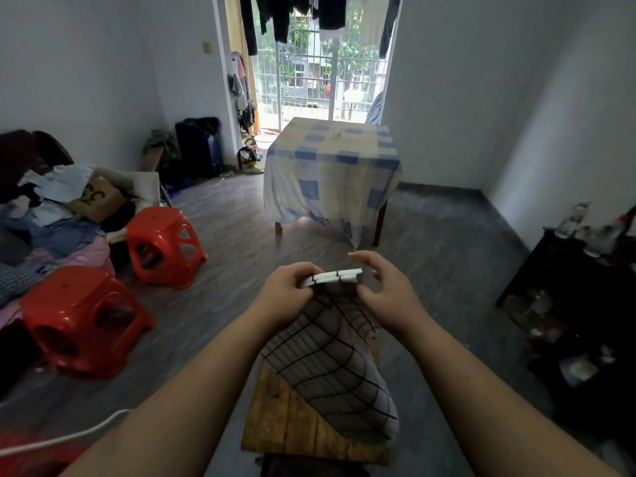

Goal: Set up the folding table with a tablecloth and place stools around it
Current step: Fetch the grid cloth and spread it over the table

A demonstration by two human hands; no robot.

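Grey floor [430,270], covered table [330,166] by balcony door, two red stools [165,246] at left, left hand [285,294] and right hand [385,290] pinching folded checked cloth [330,356] above wooden bench [296,421], box [96,197] contents unclear, dark cabinet [585,304] cut off at right.

A single head-worn, wide-angle view looks forward and down across the room. Both forearms reach in from the bottom edge, close to the lens; the covered table [330,173] stands farther off at upper centre, the barred balcony doorway [320,67] farthest, at the top.
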